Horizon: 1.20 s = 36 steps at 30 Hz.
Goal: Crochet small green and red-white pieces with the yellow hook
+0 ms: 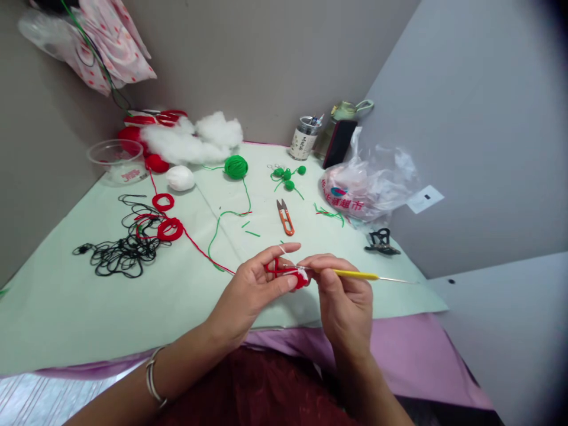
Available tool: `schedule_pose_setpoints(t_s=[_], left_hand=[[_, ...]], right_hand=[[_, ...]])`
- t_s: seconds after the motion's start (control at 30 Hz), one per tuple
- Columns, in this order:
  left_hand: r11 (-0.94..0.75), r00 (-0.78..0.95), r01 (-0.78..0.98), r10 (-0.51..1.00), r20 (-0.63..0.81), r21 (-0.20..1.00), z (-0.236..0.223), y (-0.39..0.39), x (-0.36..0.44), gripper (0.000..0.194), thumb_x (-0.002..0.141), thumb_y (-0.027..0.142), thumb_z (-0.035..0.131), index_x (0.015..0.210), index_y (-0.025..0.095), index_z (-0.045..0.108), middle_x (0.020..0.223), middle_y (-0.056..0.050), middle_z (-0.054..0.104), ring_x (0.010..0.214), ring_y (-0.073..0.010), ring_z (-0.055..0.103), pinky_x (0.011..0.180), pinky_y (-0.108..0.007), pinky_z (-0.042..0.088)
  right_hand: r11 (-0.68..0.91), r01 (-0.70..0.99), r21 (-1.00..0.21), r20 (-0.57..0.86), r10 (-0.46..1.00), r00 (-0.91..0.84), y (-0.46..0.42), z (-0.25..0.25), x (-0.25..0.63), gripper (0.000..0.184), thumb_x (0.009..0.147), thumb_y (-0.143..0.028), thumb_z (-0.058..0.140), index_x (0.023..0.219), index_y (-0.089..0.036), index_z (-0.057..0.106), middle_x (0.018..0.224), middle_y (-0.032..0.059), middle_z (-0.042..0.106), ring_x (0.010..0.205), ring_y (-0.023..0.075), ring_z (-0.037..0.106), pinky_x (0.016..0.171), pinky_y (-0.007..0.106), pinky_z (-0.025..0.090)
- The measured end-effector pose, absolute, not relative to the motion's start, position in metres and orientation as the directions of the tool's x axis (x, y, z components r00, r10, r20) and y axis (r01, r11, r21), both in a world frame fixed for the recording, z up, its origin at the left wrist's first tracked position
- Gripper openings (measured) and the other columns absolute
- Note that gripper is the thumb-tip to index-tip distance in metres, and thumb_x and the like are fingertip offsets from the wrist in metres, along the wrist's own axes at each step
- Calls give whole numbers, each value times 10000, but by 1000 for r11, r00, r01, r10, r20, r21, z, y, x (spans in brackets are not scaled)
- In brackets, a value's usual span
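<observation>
Pinching a small red crocheted yarn piece [287,273] between thumb and curled fingers, the left hand [255,290] is holding it above the pale green table cover's [66,307] near edge. The right hand [344,296] is closing on a yellow-handled crochet hook [355,274], tip at the piece. Orange thread snips [285,217] are lying beyond.

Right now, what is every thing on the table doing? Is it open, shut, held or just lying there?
left hand: shut on red crochet piece
right hand: shut on yellow crochet hook, tip at the piece
orange snips: lying flat, untouched
green yarn ball: wound, strand trailing loose
black cord: tangled, loose
clear bowl: upright
plastic bag: crumpled
black hair clip: lying flat
</observation>
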State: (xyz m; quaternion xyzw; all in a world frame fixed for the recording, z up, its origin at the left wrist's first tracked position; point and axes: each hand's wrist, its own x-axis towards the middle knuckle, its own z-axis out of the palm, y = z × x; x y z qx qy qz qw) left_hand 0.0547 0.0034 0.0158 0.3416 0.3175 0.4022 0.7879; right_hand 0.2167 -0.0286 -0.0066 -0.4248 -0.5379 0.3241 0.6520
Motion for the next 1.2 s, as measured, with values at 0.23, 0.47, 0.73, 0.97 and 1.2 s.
schedule_pose_setpoints(t_s=[0.23, 0.47, 0.73, 0.97, 1.2], left_hand=[[487, 480, -471, 841, -250, 735, 23, 5, 59, 684, 782, 267, 922, 1412, 183, 669, 779, 21, 715, 746, -126, 604, 805, -276, 467], [622, 615, -460, 738, -278, 634, 17, 11, 49, 588, 782, 237, 920, 1338, 174, 738, 778, 10, 687, 676, -98, 568, 699, -242, 431], [593, 626, -466, 745, -229, 657, 17, 7, 55, 492, 787, 242, 928, 1254, 200, 781, 886, -28, 764, 872, -137, 657, 903, -263, 453], [641, 648, -462, 716, -260, 613, 11, 8, 52, 570, 792, 238, 927, 1331, 188, 746, 859, -16, 717, 762, -110, 596, 770, -233, 440], [637, 646, -475, 721, -251, 607, 13, 7, 53, 474, 767, 241, 939, 1213, 172, 793, 799, -4, 699, 740, -105, 610, 764, -230, 461]], right_hand=[[517, 100, -850, 526, 830, 186, -31, -6, 211, 185, 1028, -218, 641, 1054, -274, 816, 1030, 56, 760, 877, 182, 723, 750, 331, 619], [388, -226, -894, 332, 910, 248, -21, -2, 218, 176, 1005, -337, 676, 927, -220, 780, 826, 25, 714, 588, 123, 637, 530, 258, 561], [345, -277, -897, 296, 934, 201, -20, 0, 212, 237, 959, -436, 730, 867, -218, 729, 763, -2, 661, 533, 106, 587, 515, 242, 540], [351, -243, -904, 294, 924, 243, -20, -3, 216, 230, 984, -419, 695, 880, -215, 717, 776, 2, 646, 567, 113, 602, 519, 238, 533], [343, -294, -892, 283, 932, 229, -21, -1, 223, 200, 996, -366, 691, 876, -219, 754, 759, 5, 655, 566, 103, 570, 506, 218, 492]])
